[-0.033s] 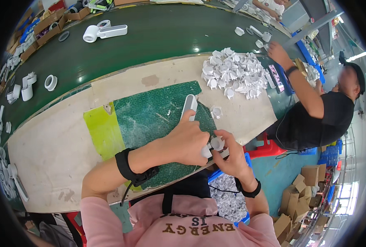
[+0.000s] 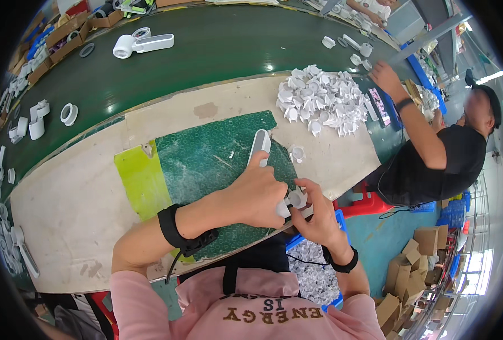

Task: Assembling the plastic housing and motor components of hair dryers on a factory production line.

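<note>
My left hand [image 2: 254, 195] is wrapped over a white handle-shaped plastic part [image 2: 260, 143] with a grey inlay. Its rounded far end sticks out past my index finger, and my palm hides its middle. At its near end, the thumb and fingers of my right hand [image 2: 319, 215] pinch a small white round plastic cap [image 2: 297, 198], close against the part; whether they are joined I cannot tell. Both hands are over the right edge of a green textured mat [image 2: 200, 158]. A similar loose white cap [image 2: 297, 153] lies just beyond my right hand.
A heap of white caps [image 2: 322, 99] lies at the far right of the board. Beyond runs a green conveyor belt [image 2: 217, 48] carrying a white handled part [image 2: 144, 44]. A blue crate [image 2: 343, 226] of small white pieces stands below the table edge. A co-worker [image 2: 438, 141] reaches over at right.
The white handled part on the belt has shifted very slightly left. The co-worker's hand has moved a little. My hands stay almost in place.
</note>
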`<action>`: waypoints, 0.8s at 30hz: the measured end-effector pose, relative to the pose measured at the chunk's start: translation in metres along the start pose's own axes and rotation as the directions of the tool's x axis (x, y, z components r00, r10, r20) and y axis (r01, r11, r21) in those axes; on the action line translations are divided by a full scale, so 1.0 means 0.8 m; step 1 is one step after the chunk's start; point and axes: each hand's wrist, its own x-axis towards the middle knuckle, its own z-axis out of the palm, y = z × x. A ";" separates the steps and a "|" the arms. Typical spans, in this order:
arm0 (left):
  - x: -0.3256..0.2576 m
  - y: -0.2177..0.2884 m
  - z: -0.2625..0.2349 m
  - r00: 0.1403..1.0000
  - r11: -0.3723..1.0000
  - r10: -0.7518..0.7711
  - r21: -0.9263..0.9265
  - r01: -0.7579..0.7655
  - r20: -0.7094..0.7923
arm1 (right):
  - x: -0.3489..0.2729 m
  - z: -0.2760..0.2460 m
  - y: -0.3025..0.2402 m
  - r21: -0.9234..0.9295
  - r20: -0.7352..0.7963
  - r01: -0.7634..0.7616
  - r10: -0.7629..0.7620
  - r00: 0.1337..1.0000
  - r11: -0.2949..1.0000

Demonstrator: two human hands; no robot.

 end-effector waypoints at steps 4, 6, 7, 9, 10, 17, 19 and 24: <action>-0.001 -0.002 0.002 1.000 1.000 0.017 -0.018 -0.017 -0.019 | -0.001 0.002 0.002 -0.055 0.015 0.048 -0.047 0.999 0.997; 0.000 0.000 -0.001 1.000 1.000 0.008 -0.007 -0.008 0.010 | -0.001 0.002 0.004 -0.066 0.021 0.051 -0.050 0.999 0.996; 0.001 0.001 -0.002 1.000 1.000 0.001 -0.007 -0.001 0.006 | 0.000 0.002 0.004 -0.079 0.026 0.056 -0.054 0.998 0.995; 0.003 0.003 -0.005 0.999 1.000 0.008 -0.005 -0.008 0.036 | 0.001 0.001 0.002 -0.108 0.047 0.078 -0.074 0.996 0.991; 0.001 0.004 -0.006 0.999 1.000 0.002 -0.004 -0.002 0.032 | 0.001 0.001 -0.001 -0.138 0.061 0.098 -0.090 0.994 0.986; -0.003 0.002 -0.004 1.000 0.999 -0.009 -0.034 0.009 0.003 | 0.007 -0.004 -0.016 -0.209 0.135 0.174 -0.148 0.980 0.962; 0.000 0.003 -0.001 1.000 0.999 0.003 -0.038 -0.003 0.001 | 0.004 -0.008 -0.014 -0.184 0.147 0.154 -0.127 0.981 0.971; -0.002 0.004 -0.004 0.999 0.997 -0.030 -0.067 0.029 -0.013 | 0.007 -0.010 -0.015 -0.132 0.152 0.187 -0.167 0.974 0.973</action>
